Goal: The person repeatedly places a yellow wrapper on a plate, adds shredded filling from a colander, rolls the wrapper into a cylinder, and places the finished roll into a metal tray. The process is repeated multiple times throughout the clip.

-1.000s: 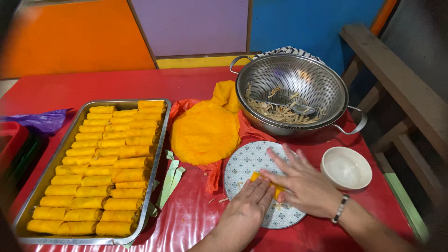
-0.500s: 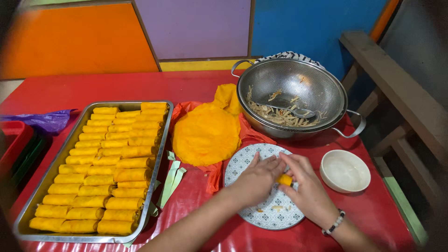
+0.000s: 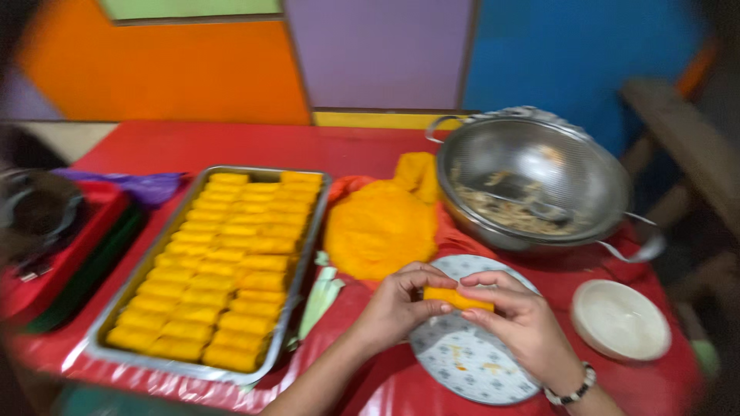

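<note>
hands meet over the plate (image 3: 470, 362): left hand (image 3: 397, 306) and right hand (image 3: 524, 323) both pinch one yellow roll (image 3: 456, 297), fingertips at each end, lifting it just above the plate's far edge. plate lies under and in front of the hands, patterned, with a few crumbs on it.

left of the left hand, a metal tray (image 3: 116, 323) holds finished rolls (image 3: 223, 270) in three columns; blur makes an exact count impossible, but there are dozens. between tray and left hand lie green strips (image 3: 320, 296). beyond the hands sits a stack of round yellow wrappers (image 3: 381, 227) on orange plastic. beyond the right hand, one steel colander (image 3: 539, 177) with shredded filling (image 3: 501, 212) and what looks like a spoon, hard to make out. right of the right hand, one white bowl (image 3: 620, 320). far left, a red tray (image 3: 69, 246) and a purple bag (image 3: 142, 185), both smeared by motion blur. everything rests on a red table (image 3: 231, 142). right wrist wears a beaded bracelet (image 3: 572, 387). forearms are cut off at the bottom edge.
</note>
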